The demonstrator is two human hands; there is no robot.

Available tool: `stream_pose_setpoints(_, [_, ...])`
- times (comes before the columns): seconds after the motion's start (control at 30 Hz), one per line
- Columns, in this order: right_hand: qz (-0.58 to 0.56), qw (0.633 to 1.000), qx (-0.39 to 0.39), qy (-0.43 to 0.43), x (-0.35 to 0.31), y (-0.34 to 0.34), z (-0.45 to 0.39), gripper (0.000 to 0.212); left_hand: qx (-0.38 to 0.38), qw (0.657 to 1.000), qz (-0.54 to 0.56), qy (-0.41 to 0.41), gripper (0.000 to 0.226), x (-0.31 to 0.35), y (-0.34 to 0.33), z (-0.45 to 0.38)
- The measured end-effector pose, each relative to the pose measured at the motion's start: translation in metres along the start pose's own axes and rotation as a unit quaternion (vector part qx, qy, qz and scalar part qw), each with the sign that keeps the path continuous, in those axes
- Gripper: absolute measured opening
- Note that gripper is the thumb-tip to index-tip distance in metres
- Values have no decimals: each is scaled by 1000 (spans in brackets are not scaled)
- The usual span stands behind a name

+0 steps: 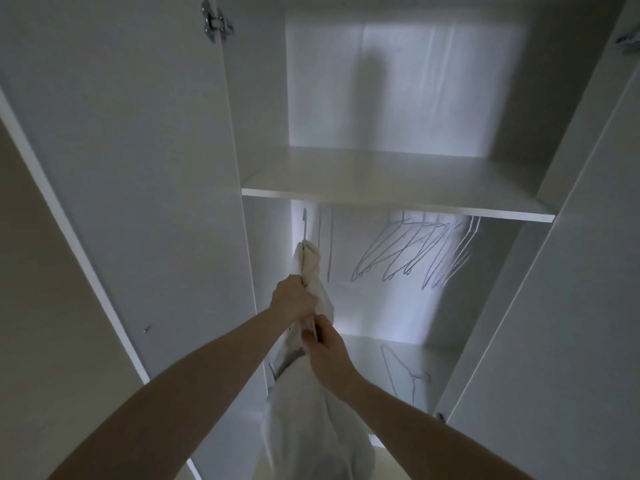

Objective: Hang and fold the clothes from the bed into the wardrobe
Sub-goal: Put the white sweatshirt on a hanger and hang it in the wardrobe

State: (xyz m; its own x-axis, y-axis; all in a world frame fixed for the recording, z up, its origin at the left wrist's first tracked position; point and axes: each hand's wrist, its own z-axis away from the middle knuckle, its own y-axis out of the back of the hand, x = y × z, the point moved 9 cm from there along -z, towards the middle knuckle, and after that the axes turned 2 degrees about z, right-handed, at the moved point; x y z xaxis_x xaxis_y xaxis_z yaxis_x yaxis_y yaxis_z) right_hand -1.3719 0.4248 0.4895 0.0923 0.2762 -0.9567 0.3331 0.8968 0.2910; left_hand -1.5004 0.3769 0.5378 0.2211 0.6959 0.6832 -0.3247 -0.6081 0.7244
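A: Which step is this?

B: The hanging step, I'd judge. A pale cream fabric garment [313,289] is inside the open white laminate wardrobe [156,168], at the far left of the hanging space under the white shelf board [398,199]. Its top end is bunched around a thin grey wire hanger [304,226] whose hook rises toward the underside of the shelf. Whether the hook is already over a rail I cannot tell; the rail itself is hidden.

A: And the hands?

B: The left hand [292,301] is clenched around the cloth just below the hanger. The right hand [327,355] grips the same garment a little lower, fingers curled into the fabric. The rest of it drops down in front of the person, toward the bottom of the view.

A: Anything else in there?

B: A cluster of empty grey wire hangers [415,251] hangs to the right, well apart from the garment, and another bare hanger [405,372] lies lower down. The shelf above holds nothing I can see.

A: What does the next move call for?

B: Probably making sure the hook is seated, then drawing the bunched cloth out over the hanger's shoulders so it hangs flat before either hand lets go.
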Motion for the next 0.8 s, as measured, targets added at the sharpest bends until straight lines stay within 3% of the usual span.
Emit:
stream_pose_setpoints(0.17, [-1,998,-57,10,3,0,-40,7,77,996,33,-11,28,-6,10,-40])
stream_pose_setpoints(0.27, [57,994,-87,22,11,10,-61,28,112,991,70,-18,25,-21,18,-64])
stream_pose_setpoints(0.33, [124,990,-63,16,24,28,-79,42,117,991,67,-23,26,-36,18,-81])
stream_pose_setpoints(0.5, [254,965,48,37,27,74,-134,50,110,992,54,-32,29,-64,1,-120])
stream_pose_setpoints(0.6, [302,950,68,31,24,88,-159,55,107,993,28,-34,21,-69,-7,-140])
stream_pose_setpoints(0.8, [360,928,89,43,17,111,-204,61,120,992,-22,-42,29,-61,-15,-189])
